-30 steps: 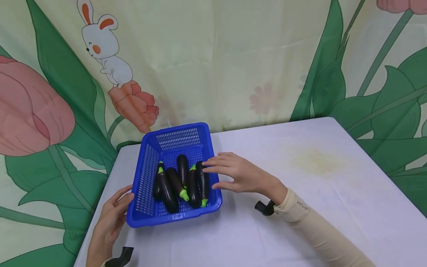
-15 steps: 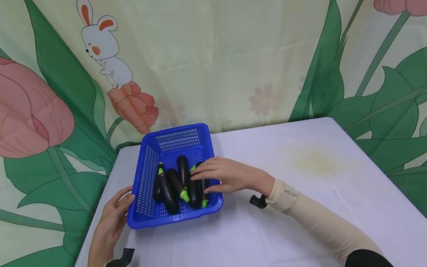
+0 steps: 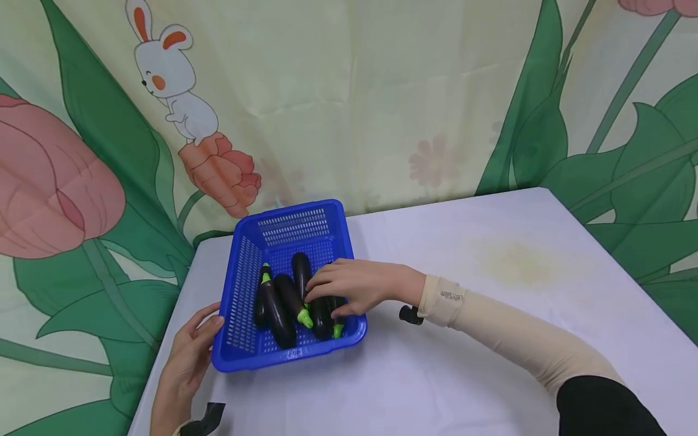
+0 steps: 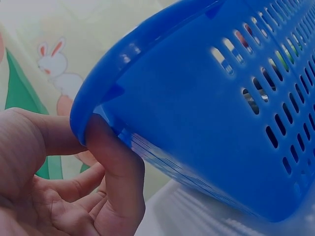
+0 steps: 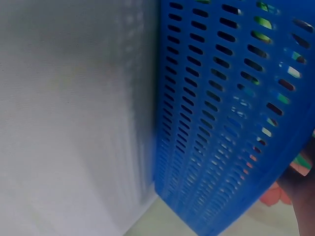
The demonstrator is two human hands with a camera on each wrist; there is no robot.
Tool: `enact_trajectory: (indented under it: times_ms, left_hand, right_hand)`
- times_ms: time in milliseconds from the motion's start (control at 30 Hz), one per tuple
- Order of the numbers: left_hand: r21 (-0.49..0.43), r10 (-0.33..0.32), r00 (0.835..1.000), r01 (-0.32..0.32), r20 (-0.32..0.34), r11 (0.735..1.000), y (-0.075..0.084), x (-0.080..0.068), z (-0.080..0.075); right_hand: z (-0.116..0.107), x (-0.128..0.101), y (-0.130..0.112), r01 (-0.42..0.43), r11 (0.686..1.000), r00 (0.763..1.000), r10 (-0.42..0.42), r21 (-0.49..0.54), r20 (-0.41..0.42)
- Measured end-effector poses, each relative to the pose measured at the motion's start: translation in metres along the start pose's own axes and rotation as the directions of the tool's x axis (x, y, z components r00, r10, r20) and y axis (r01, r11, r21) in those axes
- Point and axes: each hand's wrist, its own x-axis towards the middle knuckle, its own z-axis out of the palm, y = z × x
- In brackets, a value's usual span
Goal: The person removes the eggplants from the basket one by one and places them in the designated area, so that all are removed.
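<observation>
A blue plastic basket, rectangular with rounded corners and a smooth, thick rim, sits at the left of a table covered in softly creased white cloth; rows of short slots pierce its walls. At its left side, the left hand pinches the rim, thumb above and forefinger bent beneath. Plump, glossy, near-black eggplants with bright green caps lie inside, mostly toward the near half. The right hand reaches over the right rim, its fingers loosely spread and its thumb apart, above the rightmost eggplants; whether the fingertips touch their skin cannot be told. A beige, finely wrinkled sleeve covers that forearm. Behind hangs a lightly rumpled fabric backdrop printed with tulips, broad leaves and a white rabbit.
</observation>
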Motion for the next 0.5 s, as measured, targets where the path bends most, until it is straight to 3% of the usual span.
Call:
enact_trajectory:
  times_ms: [500]
  left_hand:
    - [0.007,-0.002,1.0,0.002,-0.01,1.0,0.002,-0.001,0.002]
  right_hand:
    - [0.001,0.029,-0.005,-0.045,0.996,0.963,0.062,-0.072,0.261]
